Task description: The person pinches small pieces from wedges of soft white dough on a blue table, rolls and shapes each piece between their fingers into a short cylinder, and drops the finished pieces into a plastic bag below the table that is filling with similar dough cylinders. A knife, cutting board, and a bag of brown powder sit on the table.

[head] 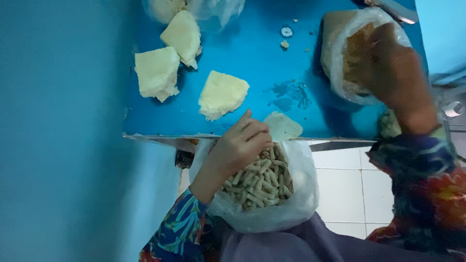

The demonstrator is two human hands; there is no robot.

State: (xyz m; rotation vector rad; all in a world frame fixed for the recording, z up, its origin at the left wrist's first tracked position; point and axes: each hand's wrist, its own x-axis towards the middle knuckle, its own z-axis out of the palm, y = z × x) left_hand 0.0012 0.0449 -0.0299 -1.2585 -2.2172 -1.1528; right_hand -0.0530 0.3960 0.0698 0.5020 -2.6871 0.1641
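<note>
While the left hand (242, 143) closes on stick snacks (259, 182) in a lap bag (291, 204), the right hand (395, 73) grips brown crackers (358, 56) inside a table bag (340, 77), pale packets (221, 94) just beyond the left fingers.

The left hand (242, 143) is curled knuckles-up with fingers bent inward and its patterned sleeve running back toward the body, while the right hand (395, 73) reaches forward, fingers hidden, forearm in a flowered sleeve.
</note>
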